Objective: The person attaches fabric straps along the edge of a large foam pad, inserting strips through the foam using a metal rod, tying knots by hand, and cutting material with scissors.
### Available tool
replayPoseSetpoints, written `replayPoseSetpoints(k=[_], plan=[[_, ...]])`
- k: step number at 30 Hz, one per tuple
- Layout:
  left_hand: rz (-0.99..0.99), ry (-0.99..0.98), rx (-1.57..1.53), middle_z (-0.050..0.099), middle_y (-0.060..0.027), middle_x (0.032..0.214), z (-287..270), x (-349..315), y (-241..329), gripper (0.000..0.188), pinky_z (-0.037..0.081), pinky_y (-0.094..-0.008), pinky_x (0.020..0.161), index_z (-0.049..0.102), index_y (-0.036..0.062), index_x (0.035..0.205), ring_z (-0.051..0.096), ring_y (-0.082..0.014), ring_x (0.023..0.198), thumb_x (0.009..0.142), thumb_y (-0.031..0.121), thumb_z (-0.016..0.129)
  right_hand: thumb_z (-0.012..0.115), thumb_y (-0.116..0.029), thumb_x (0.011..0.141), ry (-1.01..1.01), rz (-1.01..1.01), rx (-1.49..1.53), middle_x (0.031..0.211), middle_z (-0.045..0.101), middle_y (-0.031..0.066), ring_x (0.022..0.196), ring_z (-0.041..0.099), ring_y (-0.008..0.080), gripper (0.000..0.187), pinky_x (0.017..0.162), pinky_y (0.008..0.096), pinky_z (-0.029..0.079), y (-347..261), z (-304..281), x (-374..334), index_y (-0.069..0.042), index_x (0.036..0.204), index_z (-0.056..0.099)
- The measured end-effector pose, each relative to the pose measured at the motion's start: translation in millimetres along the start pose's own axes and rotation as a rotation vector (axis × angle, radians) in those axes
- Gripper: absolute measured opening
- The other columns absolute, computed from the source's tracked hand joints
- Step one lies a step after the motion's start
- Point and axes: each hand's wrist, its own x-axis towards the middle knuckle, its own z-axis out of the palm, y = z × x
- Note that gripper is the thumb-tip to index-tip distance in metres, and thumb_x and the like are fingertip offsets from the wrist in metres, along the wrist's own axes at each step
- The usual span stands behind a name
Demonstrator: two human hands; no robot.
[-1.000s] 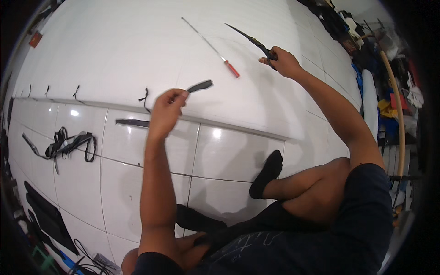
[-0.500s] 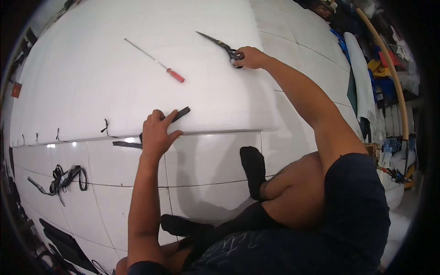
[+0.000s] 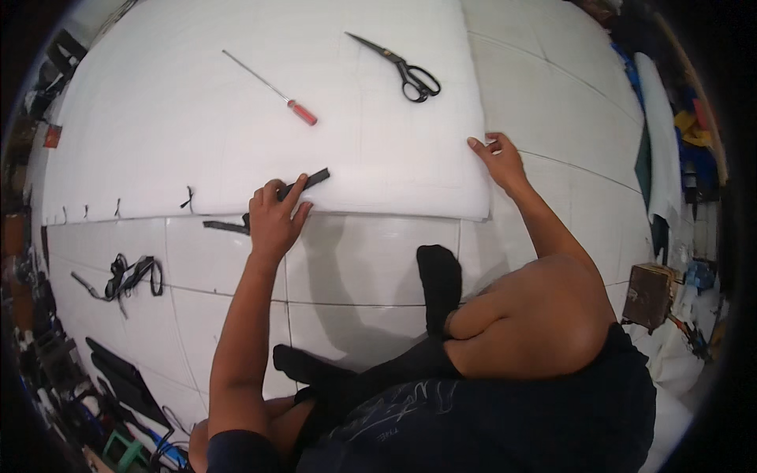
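Note:
A thick white padded sheet [image 3: 386, 150] lies on the floor before me. At its near edge my left hand [image 3: 274, 217] is closed on a black strap [image 3: 317, 180], whose two ends stick out on either side of the fingers. My right hand [image 3: 501, 164] is at the sheet's right edge, thumb and fingers apart, holding nothing. Black-handled scissors [image 3: 404, 69] lie on the sheet, up and left of that hand. Left of them rests a screwdriver [image 3: 302, 112] with a red handle. Several small black ties [image 3: 188, 199] stick out along the near edge.
Tangled black straps [image 3: 134, 277] lie on the white tiled floor [image 3: 371, 276] at the left. My feet in black socks [image 3: 439, 284] are close to the sheet. Clutter lines both sides, with a brown box-like object [image 3: 650, 296] at the right and a flat black object [image 3: 126, 382] at lower left.
My right hand has let go of the scissors and moved down and right to the sheet's edge. The left hand remains on the strap. The view has shifted slightly.

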Motion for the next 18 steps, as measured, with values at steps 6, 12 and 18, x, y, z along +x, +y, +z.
replayPoseSetpoints(k=[6,12,18], plan=[[-0.418,0.134,0.065,0.046,-0.0199,0.117,9.3,-8.5,22.9,0.071,0.039,-0.0457,0.093,0.053,0.0165,0.141,0.045,-0.0353,0.107,0.078,0.038,0.078,0.072,-0.063,0.077,-0.027,0.128,0.220,0.109,0.060,0.0159,0.098,0.061,0.0242,0.086,0.079,0.0353,0.051,-12.5,13.8,27.4,0.003,0.128,0.050],[-0.410,-0.052,-0.056,0.043,-0.0211,0.124,-3.1,0.2,9.1,0.068,0.038,-0.0477,0.096,0.051,0.0140,0.142,0.042,-0.0377,0.110,0.079,0.030,0.073,0.068,-0.061,0.082,0.191,0.068,0.041,0.106,0.061,0.0147,0.097,0.061,0.0266,0.073,0.081,0.0384,0.050,-14.7,31.7,40.0,-0.001,0.121,0.049],[-1.268,0.774,-1.058,0.049,-0.0127,0.114,25.5,-28.8,-4.1,0.067,0.046,-0.0368,0.085,0.037,-0.0029,0.135,0.051,-0.0204,0.096,0.085,0.027,0.069,0.062,-0.063,0.086,0.236,0.081,-0.010,0.107,0.064,0.0180,0.100,0.063,0.0323,0.072,0.085,0.0413,0.049,-8.0,37.5,49.0,0.001,0.118,0.052]])
